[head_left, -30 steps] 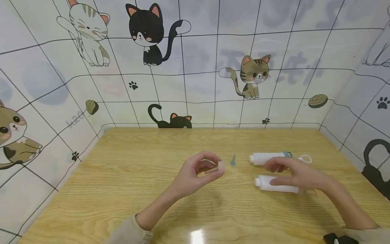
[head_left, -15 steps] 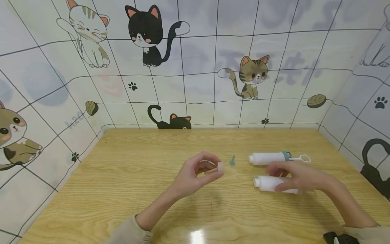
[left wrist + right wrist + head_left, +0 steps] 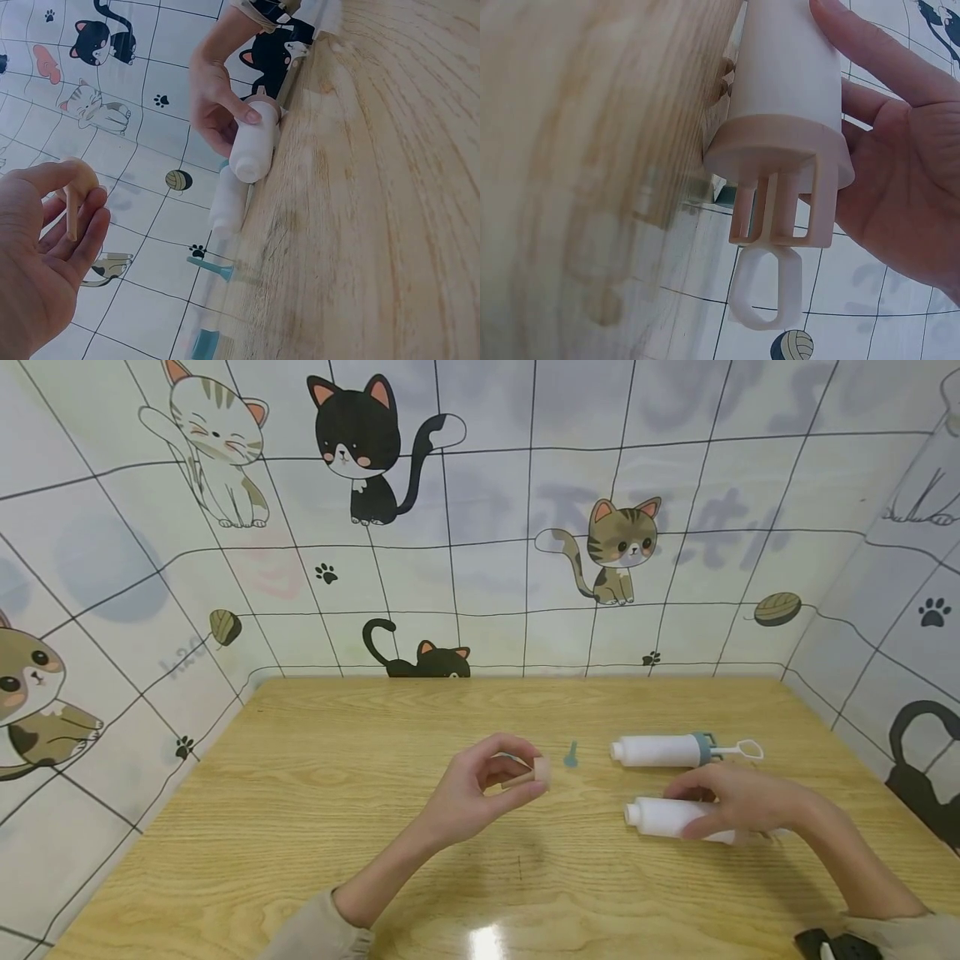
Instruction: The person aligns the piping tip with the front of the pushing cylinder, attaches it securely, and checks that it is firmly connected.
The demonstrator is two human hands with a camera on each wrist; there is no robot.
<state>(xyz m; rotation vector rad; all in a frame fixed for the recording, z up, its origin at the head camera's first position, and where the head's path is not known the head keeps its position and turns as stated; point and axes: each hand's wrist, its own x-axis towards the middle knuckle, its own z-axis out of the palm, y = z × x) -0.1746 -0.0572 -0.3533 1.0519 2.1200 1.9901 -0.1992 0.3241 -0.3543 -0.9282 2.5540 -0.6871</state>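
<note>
My left hand pinches a small peach nozzle-like piece between thumb and fingers above the table; its thin stem points toward the palm in the left wrist view. My right hand grips the nearer white syringe-like tube, thumb on the near side and fingers on the far side. That tube lies on its side. In the right wrist view it has a peach collar and a white pull loop. Beyond it lies a matching tube with a teal collar.
A teal nozzle-like piece with a thin stem stands between the left hand and the tubes. Another teal piece is mostly hidden behind the left hand in the head view. Cat-patterned walls border the wooden table.
My right hand has come down toward me and closed round the nearer tube, which has shifted slightly toward me. The left hand stays in place with the peach piece.
</note>
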